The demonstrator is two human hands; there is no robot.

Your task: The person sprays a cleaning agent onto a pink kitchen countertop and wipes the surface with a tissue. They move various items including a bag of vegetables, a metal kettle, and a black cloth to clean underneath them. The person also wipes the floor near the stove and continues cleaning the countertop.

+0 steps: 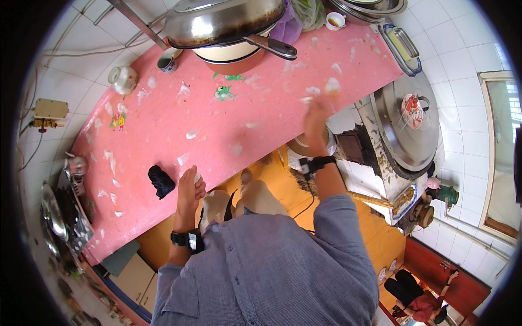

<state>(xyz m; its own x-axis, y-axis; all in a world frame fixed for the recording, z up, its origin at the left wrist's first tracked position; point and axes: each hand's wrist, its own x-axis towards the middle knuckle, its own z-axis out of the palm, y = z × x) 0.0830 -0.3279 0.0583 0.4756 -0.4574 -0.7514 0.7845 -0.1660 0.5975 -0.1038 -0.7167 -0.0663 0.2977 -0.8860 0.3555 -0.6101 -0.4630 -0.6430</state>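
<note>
My left hand [190, 190] is half curled above the near edge of a pink-covered countertop [269, 98]. A small white patch [197, 177] shows at its fingers; whether it is foam or a held scrap is unclear. Beside this hand lies a crumpled black cloth [161, 182]. My right hand [316, 122] is motion-blurred over the counter's right-hand edge, near white foam-like blobs [332, 84]; its grip cannot be made out. More white smears [191, 133] dot the pink surface, between frog stickers [224, 93] and other decals. Each wrist wears a black strap.
A lidded pan [224, 24] with a jutting handle stands at the back, a small cup [335, 20] to its right. A jar [123, 80] and patterned cup [167, 64] stand left. A large-lidded stove [408, 142] is at right. Another person [424, 301] is lower right.
</note>
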